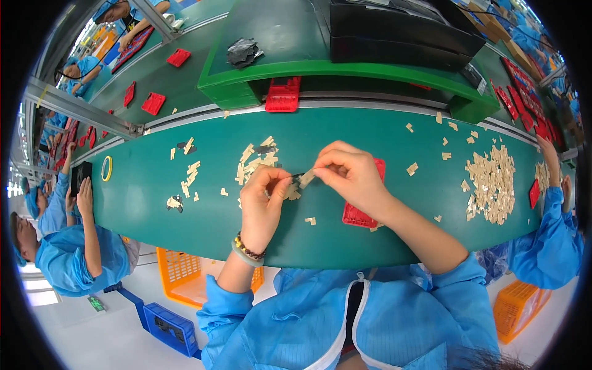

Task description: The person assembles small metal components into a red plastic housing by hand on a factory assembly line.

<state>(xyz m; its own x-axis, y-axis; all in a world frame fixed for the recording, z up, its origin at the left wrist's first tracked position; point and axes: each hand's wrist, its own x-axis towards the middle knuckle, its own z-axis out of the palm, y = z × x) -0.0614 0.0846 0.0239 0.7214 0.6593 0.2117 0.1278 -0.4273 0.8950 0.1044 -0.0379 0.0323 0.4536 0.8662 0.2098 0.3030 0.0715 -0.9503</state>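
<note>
My left hand (265, 198) is closed in a pinch on a small dark piece (296, 176), mostly covered by the fingers. In the fingertips of my right hand (353, 174) is a small beige piece (306, 179), held up against the dark one. Both hands are over the green work surface, close together. A red plastic tray (359, 215) lies partly under my right hand and forearm. Just beyond my left hand is a loose heap of beige L-shaped pieces (251, 168), with some dark ones mixed in.
A large beige pile (491, 185) lies to the right. A green raised shelf (296, 71) carrying a black box (404, 37) spans the far side, with a red tray (283, 94) beneath it. Co-workers sit left and right. Orange crates (179, 274) stand below the table edge.
</note>
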